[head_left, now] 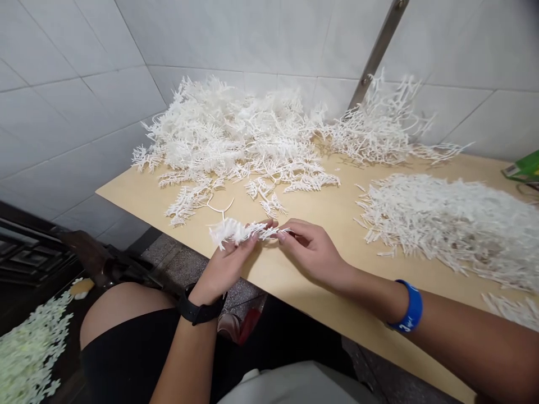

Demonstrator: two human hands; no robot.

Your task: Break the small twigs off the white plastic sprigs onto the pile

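Note:
My left hand (pixel 231 261) is closed around a white plastic sprig (pixel 236 231) with many fine side prongs, held just above the front of the table. At the sprig's right end, the thumb and fingers of my right hand (pixel 314 247) are pinched together on its thin tip. Behind my hands lies a big heap of similar white branched sprigs (pixel 236 129). Some loose sprigs (pixel 185 202) spread from its front edge. Right of my right hand is a flat pile of short white plastic pieces (pixel 446 219).
Bare branching white stems (pixel 379 129) are heaped at the back by a metal bar (pixel 377 53) against the tiled wall. A green packet (pixel 524 168) sits at the far right of the table (pixel 332 202). Pale green-white plastic pieces (pixel 33 348) lie low at the left.

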